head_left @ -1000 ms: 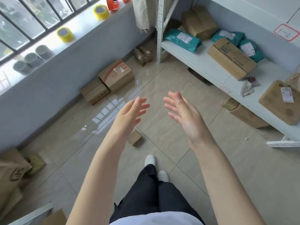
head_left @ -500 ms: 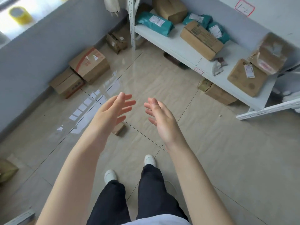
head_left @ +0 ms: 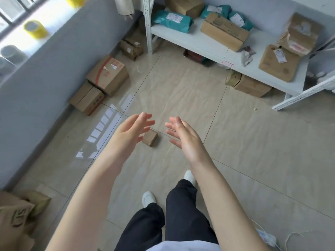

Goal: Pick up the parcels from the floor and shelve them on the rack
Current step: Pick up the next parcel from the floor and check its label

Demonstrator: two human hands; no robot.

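A small brown parcel lies on the tiled floor, between and just below my two hands. My left hand hangs above its left side, fingers apart and empty. My right hand is held to the right of it, also open with nothing in it. Two larger cardboard boxes sit on the floor against the left wall. The white rack shelf at the upper right holds brown boxes and teal mailer bags.
Another box lies under the shelf, and a small box rests by the rack post. Tape rolls stand on the window sill. Brown bags are at the lower left. My feet stand on the tiles below.
The view has shifted so the small parcel shows between my hands rather than behind my left one. Both hands stay open and empty, held in front of me.
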